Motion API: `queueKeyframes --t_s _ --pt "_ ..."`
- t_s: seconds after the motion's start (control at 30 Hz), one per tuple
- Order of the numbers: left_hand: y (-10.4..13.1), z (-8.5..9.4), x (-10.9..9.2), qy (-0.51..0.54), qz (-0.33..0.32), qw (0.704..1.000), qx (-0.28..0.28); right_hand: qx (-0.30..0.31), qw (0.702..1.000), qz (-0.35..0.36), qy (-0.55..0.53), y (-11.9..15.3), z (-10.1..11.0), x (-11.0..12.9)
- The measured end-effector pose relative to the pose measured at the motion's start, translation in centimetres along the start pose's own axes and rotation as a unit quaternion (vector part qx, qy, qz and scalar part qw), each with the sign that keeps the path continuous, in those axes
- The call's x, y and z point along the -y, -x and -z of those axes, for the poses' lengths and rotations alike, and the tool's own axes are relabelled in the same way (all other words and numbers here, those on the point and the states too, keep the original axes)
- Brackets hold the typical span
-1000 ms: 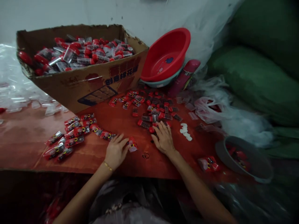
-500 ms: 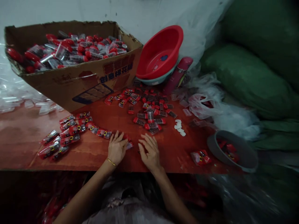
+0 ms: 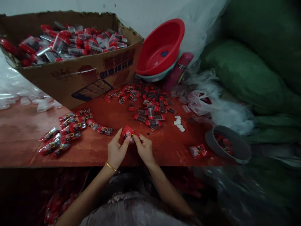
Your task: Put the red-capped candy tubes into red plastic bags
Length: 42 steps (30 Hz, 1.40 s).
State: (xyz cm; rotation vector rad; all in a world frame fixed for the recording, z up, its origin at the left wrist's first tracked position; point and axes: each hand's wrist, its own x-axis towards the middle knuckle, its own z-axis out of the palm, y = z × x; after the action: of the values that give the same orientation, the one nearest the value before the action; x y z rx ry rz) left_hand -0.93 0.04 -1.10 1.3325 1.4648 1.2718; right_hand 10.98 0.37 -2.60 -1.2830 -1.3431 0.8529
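Red printed packet (image 3: 127,131): located between the fingertips of both hands, near the front edge of the table; upper red panel exposed above the thumbs, lower part partly covered by them. Clearance from the tabletop cannot be told.
Left hand (image 3: 116,151): thumb and index finger closed on the packet's left side; thumb tip over the near face, index tip at the left edge.
Right hand (image 3: 145,150): thumb and index finger closed on the packet's right side, thumb tip just beside the left thumb; remaining fingers curled.
Bracelet (image 3: 111,167): gold-coloured, on the left wrist.
Filled packets (image 3: 71,126): grouped left of the left hand, apart from it.
Red-capped tubes (image 3: 150,116): loose pile beyond the hands.
White pieces (image 3: 179,123): short row right of the tubes.
Grey basin (image 3: 242,150): far right, red items inside.
Cardboard box (image 3: 94,78): rear left, heaped with red-capped clear tubes.
Table (image 3: 94,152): reddish surface beneath all the above.
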Motion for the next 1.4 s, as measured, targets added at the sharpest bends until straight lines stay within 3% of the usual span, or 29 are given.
queueKeyframes --t_s 0.07,0.13,0.23,0.3,0.4,0.53,0.6,0.7,0.77,0.87,1.1,1.23,1.33,1.4 --pt "0.3 -0.3 -0.2 0.141 0.136 0.98 0.041 -0.023 0.999 0.023 0.036 0.2 0.0 -0.1" --pt "0.7 -0.5 -0.4 0.248 0.254 0.931 0.079 -0.044 0.996 0.041 0.068 0.4 0.0 -0.2" --pt "1.0 -0.7 -0.7 0.331 0.353 0.87 0.095 -0.069 0.992 0.052 0.094 0.6 -0.3 -0.4" --pt "1.1 -1.0 -0.9 0.347 0.346 0.868 0.075 -0.07 0.991 0.061 0.096 0.8 -0.6 -0.5" --pt "0.9 -1.3 -0.9 0.337 0.288 0.896 0.01 -0.038 0.992 0.067 0.101 1.1 -0.8 -0.6" --pt "-0.2 -1.1 -1.1 0.328 0.273 0.904 -0.035 0.037 0.975 0.112 0.186 -0.7 1.4 -0.6" --pt "-0.9 -0.9 -1.4 0.326 0.282 0.902 -0.032 0.053 0.944 0.138 0.296 -2.8 3.6 -0.8" --pt "-1.8 -0.9 -1.6 0.321 0.307 0.896 -0.001 0.039 0.874 0.082 0.477 -6.4 6.9 -1.5" --pt "-2.1 -1.2 -1.6 0.316 0.329 0.889 0.026 0.075 0.839 0.056 0.536 -7.9 8.3 -2.0" --pt "-2.2 -1.5 -1.2 0.313 0.354 0.88 0.049 0.117 0.82 0.057 0.557 -8.4 9.2 -2.5" --pt "-2.1 -0.7 -0.8 0.319 0.375 0.868 0.065 0.137 0.831 0.063 0.536 -7.7 10.0 -3.2" --pt "-2.1 -0.3 -0.9 0.335 0.379 0.86 0.064 0.149 0.843 0.139 0.497 -7.1 9.7 -3.3" --pt "-2.1 -0.1 -0.7 0.348 0.385 0.853 0.058 0.114 0.878 0.179 0.43 -5.7 8.9 -3.2" --pt "-2.1 0.1 -0.6 0.355 0.391 0.848 0.052 0.095 0.913 0.163 0.362 -4.5 8.3 -3.1"
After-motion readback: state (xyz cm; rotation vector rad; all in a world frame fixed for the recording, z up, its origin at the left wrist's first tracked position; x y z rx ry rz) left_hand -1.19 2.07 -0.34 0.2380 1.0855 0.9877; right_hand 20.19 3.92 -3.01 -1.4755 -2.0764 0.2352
